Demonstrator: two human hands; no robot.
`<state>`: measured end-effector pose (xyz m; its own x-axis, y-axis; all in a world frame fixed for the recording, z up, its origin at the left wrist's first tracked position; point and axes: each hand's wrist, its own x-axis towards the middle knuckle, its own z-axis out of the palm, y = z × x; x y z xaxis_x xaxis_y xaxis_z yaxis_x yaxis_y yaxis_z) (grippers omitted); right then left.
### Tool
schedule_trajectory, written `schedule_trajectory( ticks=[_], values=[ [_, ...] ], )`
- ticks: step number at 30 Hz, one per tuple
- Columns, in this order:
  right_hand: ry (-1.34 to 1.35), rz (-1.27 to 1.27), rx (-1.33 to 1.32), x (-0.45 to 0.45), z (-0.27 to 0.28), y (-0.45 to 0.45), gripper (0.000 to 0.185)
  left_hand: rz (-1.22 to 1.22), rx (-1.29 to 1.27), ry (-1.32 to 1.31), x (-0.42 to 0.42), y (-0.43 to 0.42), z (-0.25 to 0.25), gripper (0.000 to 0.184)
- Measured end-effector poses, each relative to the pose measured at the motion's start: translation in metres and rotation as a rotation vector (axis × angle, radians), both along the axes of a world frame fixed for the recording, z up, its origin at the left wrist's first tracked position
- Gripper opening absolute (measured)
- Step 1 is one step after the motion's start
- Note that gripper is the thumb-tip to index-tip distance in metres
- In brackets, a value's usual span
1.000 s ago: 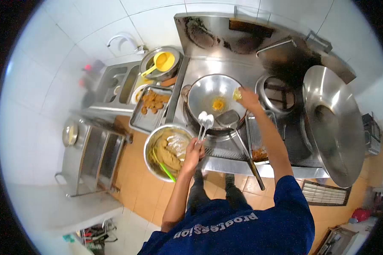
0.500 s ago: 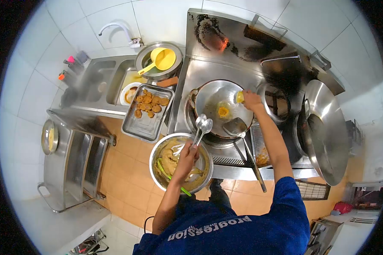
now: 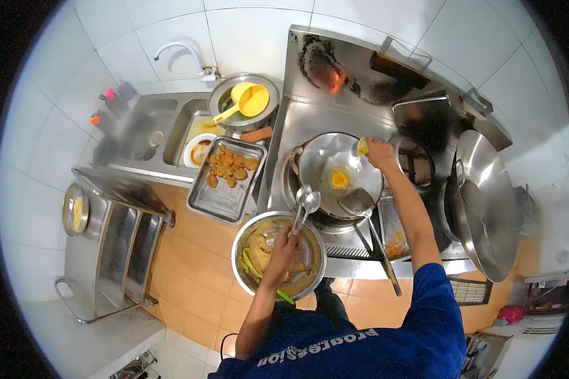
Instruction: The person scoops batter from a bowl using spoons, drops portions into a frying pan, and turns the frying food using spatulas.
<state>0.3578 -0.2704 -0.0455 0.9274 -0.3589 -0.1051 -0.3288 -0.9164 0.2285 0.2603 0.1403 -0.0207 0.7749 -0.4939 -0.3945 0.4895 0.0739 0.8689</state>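
My left hand point(image 3: 283, 256) is closed around a pair of metal spoons point(image 3: 307, 202), their bowls near the left rim of a deep pan point(image 3: 316, 158) on the stove. Below that hand sits a steel bowl point(image 3: 237, 243) of thick batter point(image 3: 257, 247), with a green-handled utensil point(image 3: 249, 262) in it. My right hand point(image 3: 379, 153) grips a small yellow object point(image 3: 362, 146) at the pan's right rim; its kind is unclear. A bright orange-yellow round patch point(image 3: 339, 180) shows in the pan. A long-handled ladle point(image 3: 357, 202) rests across the pan's front right rim.
Browned fried pieces point(image 3: 229, 165) lie in a metal tray point(image 3: 218, 205) on the left. Behind it stand a yellow dipper point(image 3: 253, 101) on a pot and a sink point(image 3: 146, 120). A large wok point(image 3: 496, 208) leans at the right. A steel trolley point(image 3: 101, 252) stands far left.
The whole view has shifted, so the stove and tray sit slightly lower and further right. Both hands keep their holds, with little movement relative to the pan.
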Motion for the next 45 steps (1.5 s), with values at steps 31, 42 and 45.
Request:
schedule_trajectory(
  ticks=[31,42,45],
  values=[
    [0.061,0.131,0.363,0.006,-0.014,0.108,0.051,0.054,-0.066,-0.019,-0.011,0.022,0.003,0.014],
    [0.038,0.133,0.297,0.02,-0.017,0.1,0.048,0.059,-0.059,-0.042,-0.011,0.022,-0.003,0.014],
    [0.014,0.128,0.326,0.025,-0.018,0.099,0.046,0.029,-0.095,-0.053,-0.017,0.026,-0.007,0.014]
  ],
)
